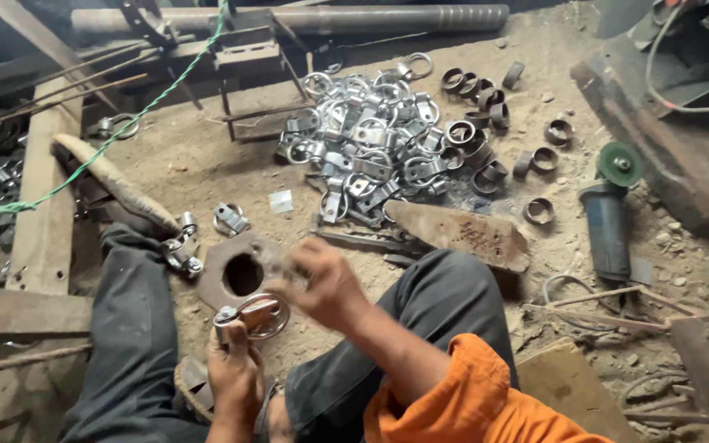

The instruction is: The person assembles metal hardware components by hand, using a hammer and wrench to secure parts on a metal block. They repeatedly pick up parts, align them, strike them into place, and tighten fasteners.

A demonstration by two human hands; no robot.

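Observation:
My left hand grips a shiny metal ring clamp and holds it up just above my lap. My right hand hovers beside the clamp, blurred by motion, fingers curled around a small metal piece that I cannot make out. Under both hands lies a rusty flat plate with a round hole on the dirt floor. A pile of shiny ring clamps sits further ahead.
Dark steel ring sections lie scattered right of the pile. An angle grinder with a green disc rests at the right. A wooden-handled tool, a rusty blade-like plate, a green rope and a long pipe surround me.

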